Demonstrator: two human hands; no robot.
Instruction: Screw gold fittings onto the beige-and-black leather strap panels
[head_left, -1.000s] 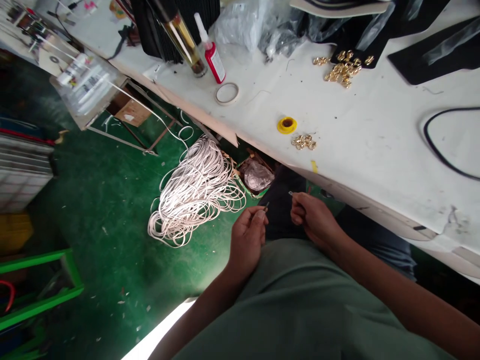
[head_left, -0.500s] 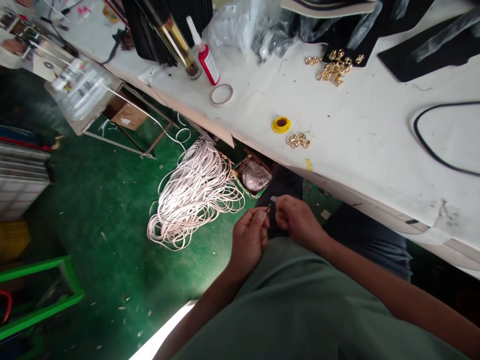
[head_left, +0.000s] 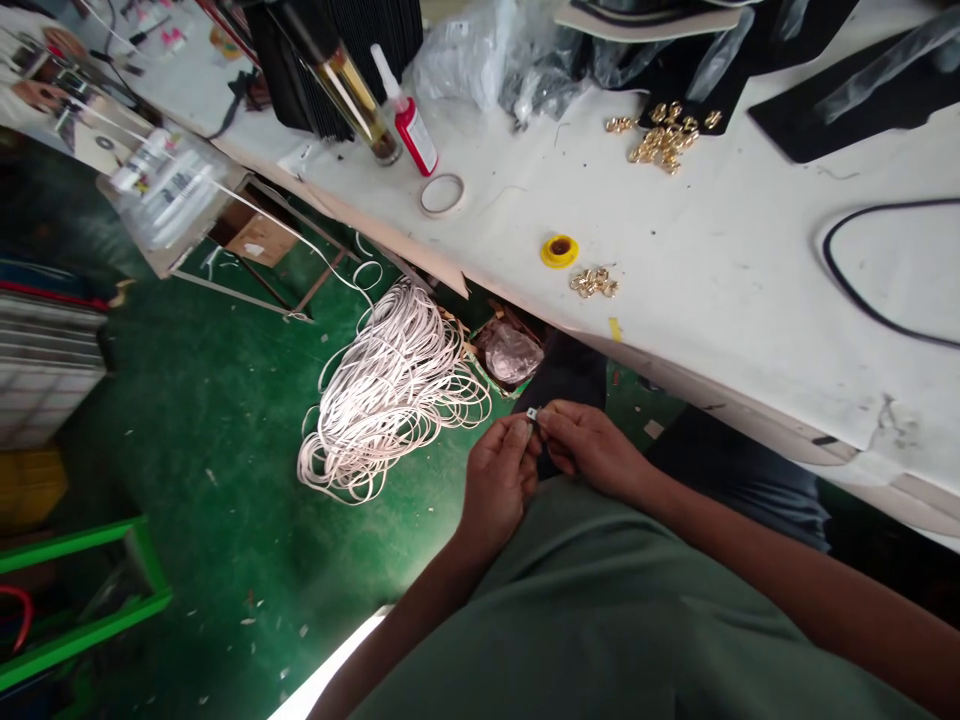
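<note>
Above my lap, my left hand (head_left: 499, 475) and my right hand (head_left: 592, 445) meet at the fingertips, both closed in a pinch. Between them shows a small shiny metal piece (head_left: 532, 413) with a dark spot, pinched by the right thumb and finger. What the left fingertips grip is mostly covered by the thumb. On the table edge beyond the hands lie a small pile of gold metal rings (head_left: 595, 282) and a yellow spool-like ring (head_left: 559, 251).
The white table (head_left: 720, 250) bears gold hardware (head_left: 665, 138), a red bottle (head_left: 415, 135), a tape roll (head_left: 442, 194), black panels (head_left: 847, 105) and a black cord (head_left: 832, 255). White cord (head_left: 394, 400) lies heaped on the green floor. Another person's hands (head_left: 45, 90) work at far left.
My right hand has moved slightly left and down, bringing its fingertips and the small metal piece against the left fingertips. The left hand has hardly moved.
</note>
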